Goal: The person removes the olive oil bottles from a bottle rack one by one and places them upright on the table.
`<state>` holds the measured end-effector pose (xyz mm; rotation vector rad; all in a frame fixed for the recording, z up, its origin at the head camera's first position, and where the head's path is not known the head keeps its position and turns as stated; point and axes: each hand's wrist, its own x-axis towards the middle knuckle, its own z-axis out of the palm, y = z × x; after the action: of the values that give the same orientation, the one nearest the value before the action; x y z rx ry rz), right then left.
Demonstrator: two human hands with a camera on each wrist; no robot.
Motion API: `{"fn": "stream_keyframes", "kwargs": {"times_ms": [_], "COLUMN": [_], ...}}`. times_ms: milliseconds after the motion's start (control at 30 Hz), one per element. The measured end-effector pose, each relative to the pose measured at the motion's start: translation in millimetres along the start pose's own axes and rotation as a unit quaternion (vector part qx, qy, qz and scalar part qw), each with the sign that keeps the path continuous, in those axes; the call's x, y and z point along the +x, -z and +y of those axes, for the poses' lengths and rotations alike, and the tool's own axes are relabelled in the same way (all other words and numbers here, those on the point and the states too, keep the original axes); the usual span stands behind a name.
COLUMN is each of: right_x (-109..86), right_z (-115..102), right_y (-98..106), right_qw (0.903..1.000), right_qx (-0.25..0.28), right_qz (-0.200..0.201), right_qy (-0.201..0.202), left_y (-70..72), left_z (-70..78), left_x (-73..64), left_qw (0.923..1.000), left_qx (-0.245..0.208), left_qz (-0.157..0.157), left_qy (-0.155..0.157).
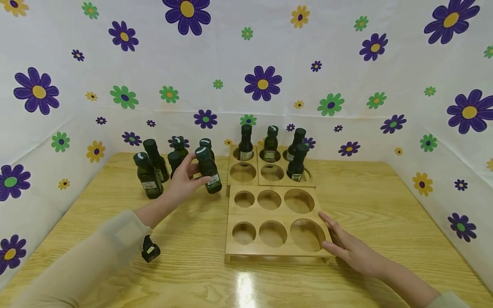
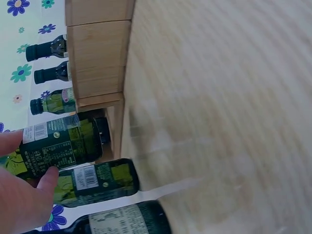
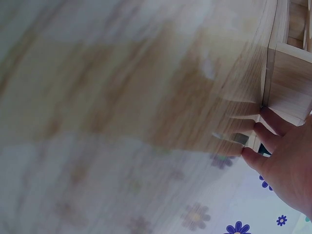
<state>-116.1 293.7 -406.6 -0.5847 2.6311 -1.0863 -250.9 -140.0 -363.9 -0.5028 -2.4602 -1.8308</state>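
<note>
My left hand [image 1: 185, 182] grips a dark green glass bottle [image 1: 211, 174] with a dark cap, tilted, left of the wooden rack. The left wrist view shows finger and thumb around that bottle's labelled body [image 2: 58, 148]. A stepped wooden bottle rack [image 1: 246, 214] with round holes stands in the middle of the table. Four fingers and thumb are not all visible on my right hand [image 1: 352, 250], which touches the rack's right side with extended fingers [image 3: 273, 119] and holds nothing else. Several dark bottles [image 1: 271, 143] stand in holes of the rack's rear part.
Several more green bottles [image 1: 149, 177] stand on the wooden table [image 1: 185, 265], left of and behind my left hand. Vacant holes [image 1: 272, 234] show in the rack's two front rows. A white flowered cloth [image 1: 223, 51] borders the table at the back and sides.
</note>
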Motion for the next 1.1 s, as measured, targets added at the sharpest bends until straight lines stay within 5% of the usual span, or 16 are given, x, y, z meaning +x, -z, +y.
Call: {"fn": "stream_keyframes", "kwargs": {"times_ms": [800, 1100], "right_x": [-1.9, -1.3], "right_z": [-1, 0], "right_y": [0, 1], "right_qw": [0.9997, 1.0000], "right_qx": [-0.007, -0.005], "right_qz": [0.003, 0.000], "right_qy": [0.021, 0.001], "left_y": [-6.4, -7.6], "left_z": [-22.5, -21.1], "left_x": [-1.7, 0.2], "left_qw": [0.9976, 0.9961], "left_qx": [0.040, 0.052], "left_qz": [0.003, 0.006], "left_qy": [0.056, 0.071]}}
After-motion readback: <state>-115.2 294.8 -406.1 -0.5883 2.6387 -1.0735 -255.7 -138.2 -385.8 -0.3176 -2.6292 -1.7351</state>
